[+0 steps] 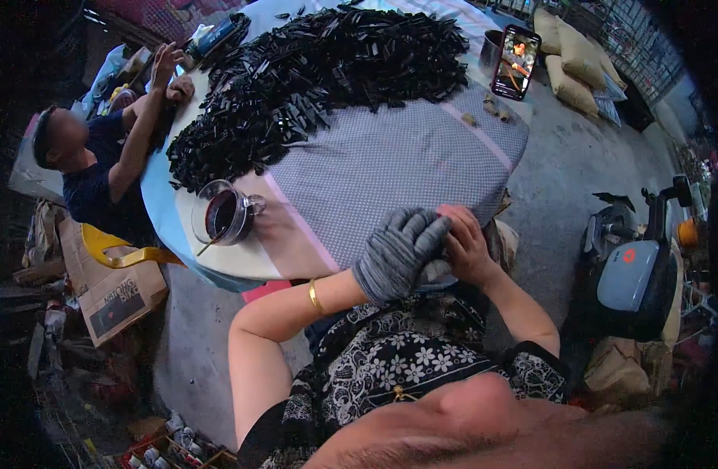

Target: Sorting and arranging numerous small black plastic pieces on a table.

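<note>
My left hand (403, 250), in a grey knitted glove with a gold bangle at the wrist, is closed against my bare right hand (467, 244). The two meet over the table's near edge, just in front of my body. The curled fingers of my right hand press on the left fingertips; whatever lies between them, if anything, is hidden. Beyond my hands a large heap of small, flat, shiny black pieces (296, 86) covers the far and left part of the round table. A clear glass mug (225, 215) of dark liquid, with a thin stick or spoon handle in it, stands to the left.
The table wears a patterned cloth (406, 156). Far right, a phone (517, 62) leans by a dark cup (490, 51), near small tan pieces (496, 108). A co-worker (101, 168) sits at the left, arms on the table. A scooter (628, 266) and stuffed sacks (574, 66) stand to the right.
</note>
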A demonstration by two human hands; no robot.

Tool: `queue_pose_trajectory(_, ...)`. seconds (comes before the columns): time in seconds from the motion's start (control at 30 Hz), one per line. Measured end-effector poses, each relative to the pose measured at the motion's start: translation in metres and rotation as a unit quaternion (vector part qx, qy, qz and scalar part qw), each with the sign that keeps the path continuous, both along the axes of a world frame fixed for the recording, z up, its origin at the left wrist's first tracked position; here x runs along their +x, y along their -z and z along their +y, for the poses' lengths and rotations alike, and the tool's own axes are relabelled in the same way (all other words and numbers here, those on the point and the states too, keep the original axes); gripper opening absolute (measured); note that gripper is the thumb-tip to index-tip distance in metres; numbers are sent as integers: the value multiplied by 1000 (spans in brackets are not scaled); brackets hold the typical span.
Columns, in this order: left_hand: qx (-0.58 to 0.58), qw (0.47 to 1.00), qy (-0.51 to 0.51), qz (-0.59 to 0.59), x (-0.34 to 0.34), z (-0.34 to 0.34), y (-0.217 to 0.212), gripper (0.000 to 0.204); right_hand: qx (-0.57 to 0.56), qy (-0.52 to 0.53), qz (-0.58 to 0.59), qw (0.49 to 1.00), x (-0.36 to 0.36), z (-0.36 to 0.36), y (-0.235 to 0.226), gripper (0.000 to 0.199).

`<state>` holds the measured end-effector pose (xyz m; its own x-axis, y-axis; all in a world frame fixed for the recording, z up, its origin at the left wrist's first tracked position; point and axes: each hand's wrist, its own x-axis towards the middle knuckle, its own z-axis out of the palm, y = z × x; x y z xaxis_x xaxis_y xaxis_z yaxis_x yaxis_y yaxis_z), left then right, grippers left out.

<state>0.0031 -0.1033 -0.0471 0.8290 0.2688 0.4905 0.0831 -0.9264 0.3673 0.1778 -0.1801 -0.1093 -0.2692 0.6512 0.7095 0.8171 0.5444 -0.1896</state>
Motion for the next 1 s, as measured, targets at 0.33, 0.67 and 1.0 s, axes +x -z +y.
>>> queue_pose_trajectory(0.33, 254, 962, 97, -15, -2, -22, 64, 43, -42, 1, 112, 993, -5, -43, 62, 39)
queue_pose_trajectory(0.67, -263, 920, 150, 248, 3, 9, 191, 45, -572, 70, -94, 812, -45, -25, 113, 45)
queue_pose_trajectory(1.0, -355, 860, 206, 303, -4, -18, 195, 45, -567, -83, -196, 796, -38, -42, 113, 20)
